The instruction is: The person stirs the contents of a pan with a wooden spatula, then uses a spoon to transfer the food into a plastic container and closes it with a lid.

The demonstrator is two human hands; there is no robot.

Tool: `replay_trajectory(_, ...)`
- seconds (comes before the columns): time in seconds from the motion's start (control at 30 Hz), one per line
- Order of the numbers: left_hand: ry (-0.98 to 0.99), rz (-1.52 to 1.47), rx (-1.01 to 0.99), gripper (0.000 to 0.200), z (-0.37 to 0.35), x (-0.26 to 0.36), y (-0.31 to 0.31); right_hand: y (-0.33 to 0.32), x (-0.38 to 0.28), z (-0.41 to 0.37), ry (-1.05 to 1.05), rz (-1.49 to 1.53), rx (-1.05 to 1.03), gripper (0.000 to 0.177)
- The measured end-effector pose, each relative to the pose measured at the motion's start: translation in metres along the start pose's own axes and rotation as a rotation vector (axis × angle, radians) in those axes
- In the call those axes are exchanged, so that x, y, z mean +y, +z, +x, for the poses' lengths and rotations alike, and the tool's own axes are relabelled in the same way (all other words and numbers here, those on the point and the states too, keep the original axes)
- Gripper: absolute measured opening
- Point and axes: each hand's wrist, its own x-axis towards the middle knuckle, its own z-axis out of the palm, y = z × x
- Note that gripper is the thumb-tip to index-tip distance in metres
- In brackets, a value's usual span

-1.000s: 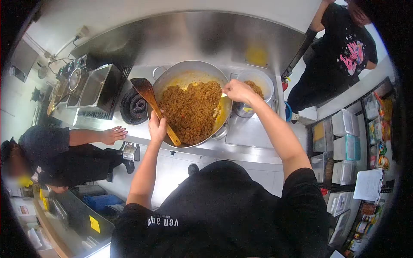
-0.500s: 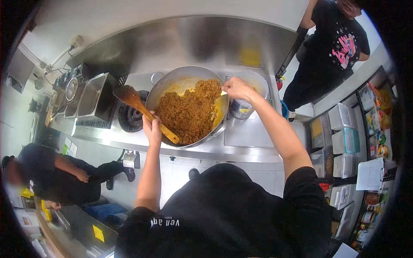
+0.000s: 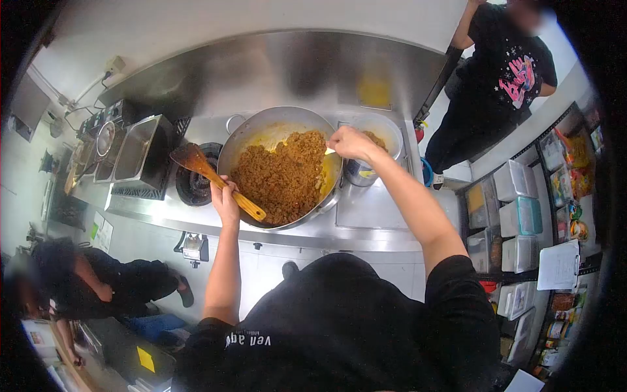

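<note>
A large metal pot (image 3: pixel 245 134) holds a mass of brown minced-looking food (image 3: pixel 277 179), heaped toward its right side. My left hand (image 3: pixel 225 202) is closed around the handle of a wooden spatula (image 3: pixel 196 162), whose stained blade points up and left beyond the pot's rim. Over the pot's right edge, my right hand (image 3: pixel 353 142) is closed on a small white-edged tool (image 3: pixel 329 151) that touches or nearly touches the food; its kind is mostly hidden. Right beside the pot stands a clear tub (image 3: pixel 390 125) with some brown food visible inside, partly covered by my right hand and wrist.
A black burner (image 3: pixel 194 189) and a steel fryer basin (image 3: pixel 140 149) lie left of the pot. Lidded bins (image 3: pixel 519 215) and packets fill shelves at right. One person (image 3: pixel 503 85) stands at upper right, another (image 3: pixel 98 281) at lower left.
My right hand has shifted slightly left over the pot's edge, exposing more food in the tub. My left hand keeps its hold on the wooden spatula. The lower-left person has changed posture.
</note>
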Motion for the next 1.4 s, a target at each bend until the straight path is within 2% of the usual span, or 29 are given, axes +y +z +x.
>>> replay_trajectory(0.1,-0.035,0.013,-0.025,0.021,-0.002,0.009,0.002,-0.016,0.003,-0.005,-0.029,0.091,-0.03,0.027)
replay_trajectory(0.2,-0.035,0.033,-0.034,0.021,-0.001,0.01,0.003,-0.052,0.004,-0.026,0.025,0.108,0.002,0.026)
replay_trajectory(0.33,-0.048,-0.032,-0.028,0.022,-0.001,0.008,0.004,-0.09,0.041,-0.04,0.031,0.05,0.057,0.025)
replay_trajectory(0.4,-0.055,-0.019,-0.015,0.022,-0.001,0.01,0.005,-0.108,0.05,-0.054,0.132,-0.025,0.148,0.025)
replay_trajectory(0.43,-0.057,-0.01,-0.014,0.021,-0.001,0.01,0.005,-0.107,0.054,-0.059,0.131,-0.027,0.149,0.025)
replay_trajectory(0.5,-0.061,-0.001,-0.016,0.021,0.0,0.01,0.005,-0.098,0.064,-0.065,0.199,-0.35,0.361,0.024)
replay_trajectory(0.57,-0.035,0.01,-0.049,0.021,0.0,0.008,0.004,-0.063,0.091,-0.054,0.236,-0.511,0.34,0.02)
replay_trajectory(0.63,-0.05,-0.003,-0.046,0.021,0.0,0.007,0.006,-0.031,0.105,-0.055,0.077,-0.674,0.361,0.02)
replay_trajectory(0.73,-0.061,0.003,-0.044,0.022,0.001,0.006,0.002,-0.015,0.115,-0.05,0.152,-0.648,0.355,0.023)
replay_trajectory(0.77,-0.061,0.014,-0.059,0.023,0.001,0.006,0.002,-0.026,0.096,-0.06,0.101,-0.697,0.432,0.026)
replay_trajectory(0.8,-0.063,0.033,-0.058,0.023,0.001,0.007,0.001,-0.034,0.089,-0.066,0.077,-0.695,0.474,0.018)
replay_trajectory(0.83,-0.042,0.04,-0.063,0.024,0.001,0.004,0.0,-0.04,0.084,-0.071,0.058,-0.691,0.516,0.018)
replay_trajectory(0.9,-0.046,0.033,-0.052,0.023,0.002,0.001,-0.001,-0.051,0.07,-0.079,0.145,-0.812,0.415,0.017)
replay_trajectory(1.0,-0.052,0.017,-0.042,0.023,0.001,0.003,0.0,-0.035,0.073,-0.07,0.155,-0.911,0.334,0.014)
replay_trajectory(1.07,-0.054,0.021,-0.049,0.023,0.002,0.0,-0.001,-0.015,0.092,-0.048,0.023,-0.962,0.358,0.014)
replay_trajectory(1.2,-0.079,-0.006,-0.047,0.024,0.0,0.003,-0.005,-0.026,0.114,-0.036,-0.027,-0.813,0.422,0.013)
replay_trajectory(1.27,-0.068,-0.07,-0.058,0.026,0.001,0.001,-0.004,-0.062,0.064,-0.063,0.053,-0.717,0.437,0.012)
replay_trajectory(1.3,-0.059,-0.044,-0.064,0.025,0.001,0.003,-0.005,-0.072,0.058,-0.061,0.163,-0.704,0.42,0.013)
replay_trajectory(1.4,-0.064,0.023,-0.06,0.025,0.002,0.004,-0.007,-0.07,-0.007,-0.063,0.116,-0.656,0.4,0.014)
